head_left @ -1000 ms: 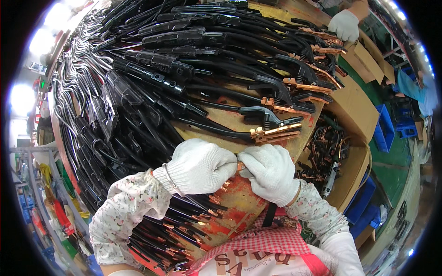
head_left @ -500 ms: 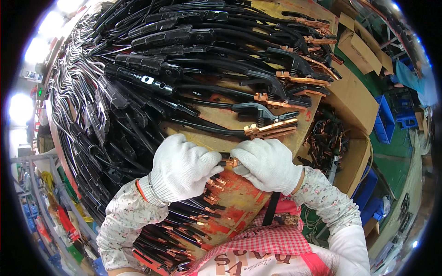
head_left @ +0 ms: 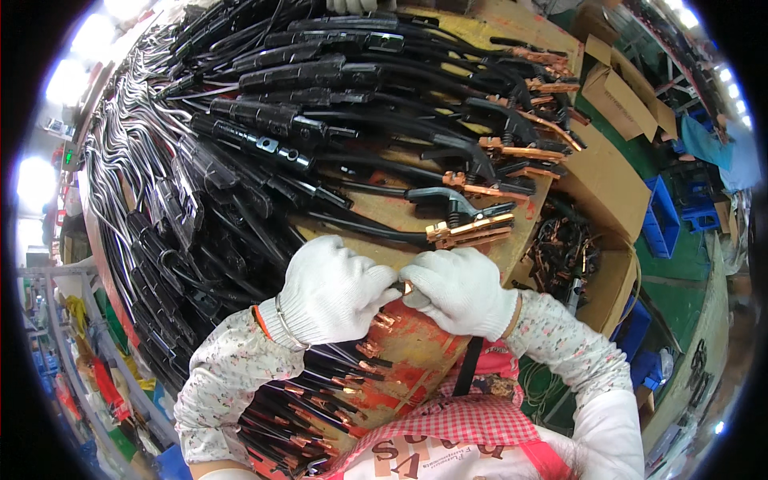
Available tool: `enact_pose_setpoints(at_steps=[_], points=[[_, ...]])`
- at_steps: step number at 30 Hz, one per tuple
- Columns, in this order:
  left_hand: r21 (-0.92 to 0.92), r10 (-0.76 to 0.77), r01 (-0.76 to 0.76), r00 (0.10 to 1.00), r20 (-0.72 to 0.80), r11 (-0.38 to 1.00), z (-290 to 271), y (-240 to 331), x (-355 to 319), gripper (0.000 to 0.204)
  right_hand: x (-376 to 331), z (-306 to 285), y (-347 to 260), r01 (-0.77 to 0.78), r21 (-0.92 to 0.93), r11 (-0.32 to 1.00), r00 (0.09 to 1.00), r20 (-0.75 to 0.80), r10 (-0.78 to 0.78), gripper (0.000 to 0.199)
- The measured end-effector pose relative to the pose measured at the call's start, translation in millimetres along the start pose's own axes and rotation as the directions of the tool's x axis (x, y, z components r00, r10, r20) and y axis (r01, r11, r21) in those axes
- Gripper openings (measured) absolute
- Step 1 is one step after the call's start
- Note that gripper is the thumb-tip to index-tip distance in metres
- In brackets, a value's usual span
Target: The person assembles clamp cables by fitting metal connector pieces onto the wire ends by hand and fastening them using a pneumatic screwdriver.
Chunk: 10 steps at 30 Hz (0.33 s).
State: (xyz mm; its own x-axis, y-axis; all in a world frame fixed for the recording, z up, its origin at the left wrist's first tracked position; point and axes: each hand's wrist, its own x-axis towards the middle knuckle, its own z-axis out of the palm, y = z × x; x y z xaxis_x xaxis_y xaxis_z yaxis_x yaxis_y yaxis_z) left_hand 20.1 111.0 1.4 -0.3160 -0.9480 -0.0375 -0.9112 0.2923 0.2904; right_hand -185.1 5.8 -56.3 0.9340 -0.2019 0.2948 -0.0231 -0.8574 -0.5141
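In white knit gloves, my left hand point(head_left: 330, 292) and my right hand point(head_left: 462, 294) meet above the near side of the table, both closed. A copper cable end point(head_left: 408, 287) shows between their fingertips. My left hand grips the black cable just behind it, while my right fingers pinch the copper tip and partly cover it. Just beyond my right hand lies an electrode holder point(head_left: 472, 230) with copper jaws, a spring and a black lever. More cables with bare copper ends point(head_left: 370, 350) lie below my left hand.
Several more electrode holders and black cables spread across the worn yellow-and-red table point(head_left: 416, 348). Grey-white cables point(head_left: 120, 172) bunch at the left. An open cardboard box point(head_left: 612, 192) of copper-jawed parts stands right. Another person's gloved hand point(head_left: 350, 6) shows at the far edge.
Both my hands have shifted slightly right and drawn together, so less of the cable shows between them. Another person's gloved hand has come in at the far edge.
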Motion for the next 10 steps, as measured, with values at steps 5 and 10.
enact_pose_setpoints(at_steps=[5, 10], points=[[-0.075, -0.024, 0.022, 0.999, -0.028, 0.997, 2, -9, 4, 0.035, -37, -28, 8, -0.159, -0.014, 0.987, 0.914, -0.380, 0.142, 0.038], [-0.011, 0.072, -0.073, 0.994, -0.085, 0.997, -4, 6, 21, 0.047, -165, -38, 62, -0.803, -0.066, 0.592, 0.407, -0.785, 0.466, 0.042]])
